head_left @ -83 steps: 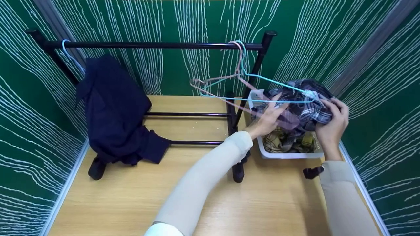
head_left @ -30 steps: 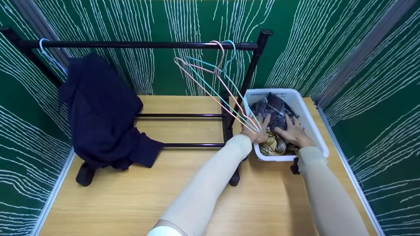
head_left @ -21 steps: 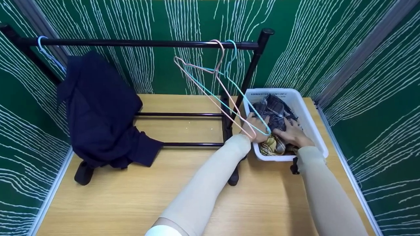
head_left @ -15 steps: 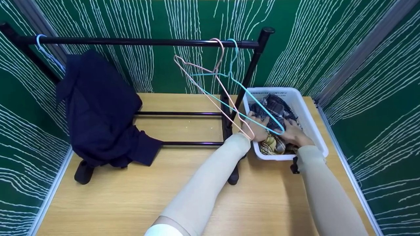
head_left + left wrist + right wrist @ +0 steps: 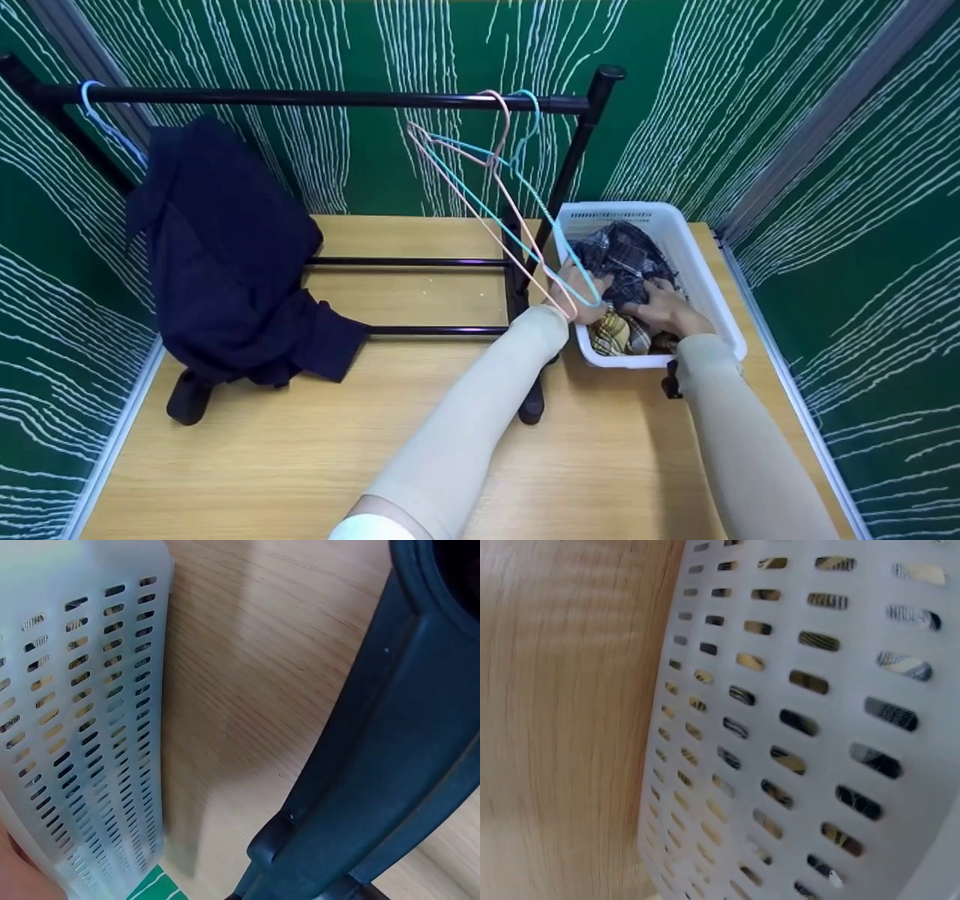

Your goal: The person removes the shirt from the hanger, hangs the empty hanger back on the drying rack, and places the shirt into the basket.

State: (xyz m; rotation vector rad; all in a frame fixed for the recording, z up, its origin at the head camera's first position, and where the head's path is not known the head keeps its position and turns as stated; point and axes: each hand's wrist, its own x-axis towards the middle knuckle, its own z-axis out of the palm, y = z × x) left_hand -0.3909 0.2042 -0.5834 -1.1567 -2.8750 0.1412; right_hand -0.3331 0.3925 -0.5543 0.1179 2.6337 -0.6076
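Observation:
Both hands are inside a white slotted basket [image 5: 697, 262]. A crumpled dark plaid garment [image 5: 622, 251] fills its back part, and yellow plaid cloth [image 5: 611, 334] shows at the front. My left hand [image 5: 583, 300] presses on the plaid garment at its left side, partly behind the hangers. From the right, my right hand [image 5: 666, 309] presses on the same garment, thumb pointing left; some fingertips are hidden in the cloth. A pink hanger [image 5: 517, 206] and a turquoise hanger [image 5: 547, 214] hang from the rail, their lower corners in front of my left hand and wrist.
A black clothes rack [image 5: 330, 97] stands on the wooden floor [image 5: 300, 465]. A navy garment [image 5: 225, 255] hangs at its left on a light blue hanger [image 5: 109, 127]. Green walls enclose three sides. The rack's dark post [image 5: 375, 742] is near my left wrist.
The plaid garment, earlier lifted at the turquoise hanger, now lies in the basket. That hanger swings free, most recently leftward. Both hands moved down into the basket and now stay nearly still.

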